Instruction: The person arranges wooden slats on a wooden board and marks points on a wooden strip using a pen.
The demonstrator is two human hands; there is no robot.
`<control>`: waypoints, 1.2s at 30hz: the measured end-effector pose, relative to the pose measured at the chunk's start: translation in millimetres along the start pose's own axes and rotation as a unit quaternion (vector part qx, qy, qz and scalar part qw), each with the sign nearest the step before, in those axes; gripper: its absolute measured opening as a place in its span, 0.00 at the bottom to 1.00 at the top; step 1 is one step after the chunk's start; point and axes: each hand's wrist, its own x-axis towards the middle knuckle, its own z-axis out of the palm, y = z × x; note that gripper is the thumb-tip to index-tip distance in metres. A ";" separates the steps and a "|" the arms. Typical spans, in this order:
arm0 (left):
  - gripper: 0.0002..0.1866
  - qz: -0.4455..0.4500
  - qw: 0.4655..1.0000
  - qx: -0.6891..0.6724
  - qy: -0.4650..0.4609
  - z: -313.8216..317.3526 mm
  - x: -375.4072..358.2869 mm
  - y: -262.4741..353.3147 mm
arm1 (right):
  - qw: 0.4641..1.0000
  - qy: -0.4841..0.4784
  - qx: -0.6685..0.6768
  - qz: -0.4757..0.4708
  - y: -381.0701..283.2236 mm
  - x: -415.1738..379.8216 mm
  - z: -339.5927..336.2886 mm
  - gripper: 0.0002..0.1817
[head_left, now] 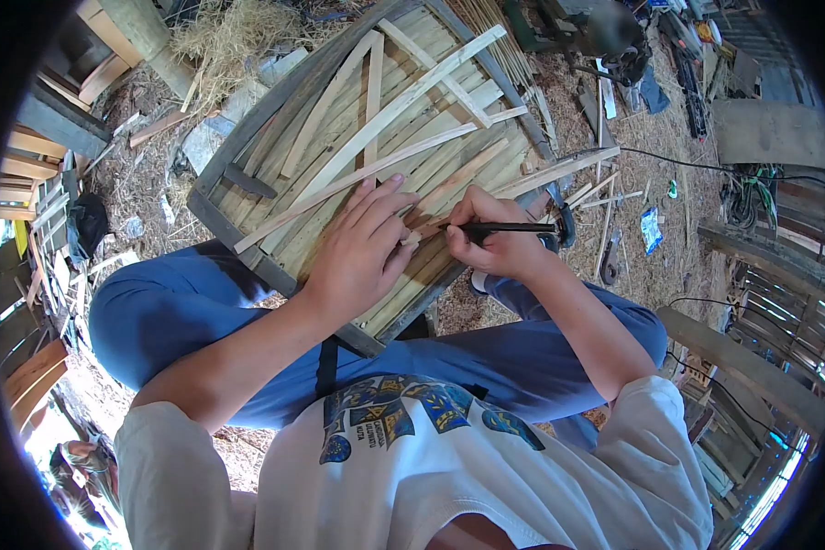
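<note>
A slim black pen [504,226] is gripped between the thumb and fingers of my right hand [497,240], its tip pointing left. The tip meets a small piece of wood [429,229]. From the left side, my left hand [365,240] pinches this piece with thumb and forefinger, while the other fingers bend over the strips beside it. Both hands work close above the near part of a framed wooden panel [313,240] that lies across my lap. Several pale wood strips [403,103] are scattered over the panel, some crossing each other.
Straw and wood scraps cover the ground around the panel [156,197]. A black cable [678,163] runs along the right. Pliers-like metal tool [610,258] and a blue wrapper [651,229] lie there too. Timber planks [752,357] stand at the far right.
</note>
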 end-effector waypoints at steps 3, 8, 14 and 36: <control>0.10 0.001 1.000 -0.001 0.001 1.4 0.5 -0.2 | 1.000 0.001 -0.005 0.006 -1.2 -0.6 -1.4 0.13; 0.10 0.000 1.000 0.000 -0.001 0.7 0.6 -0.1 | 1.000 0.002 -0.013 0.006 -0.4 -0.4 -0.6 0.13; 0.10 -0.004 1.000 0.000 0.000 -0.1 0.7 1.1 | 1.000 0.002 -0.008 0.009 -3.1 -0.3 -0.4 0.12; 0.11 -0.014 1.000 -0.022 -0.001 1.1 -0.2 -0.7 | 1.000 -0.012 -0.014 0.013 -6.3 1.0 -4.1 0.13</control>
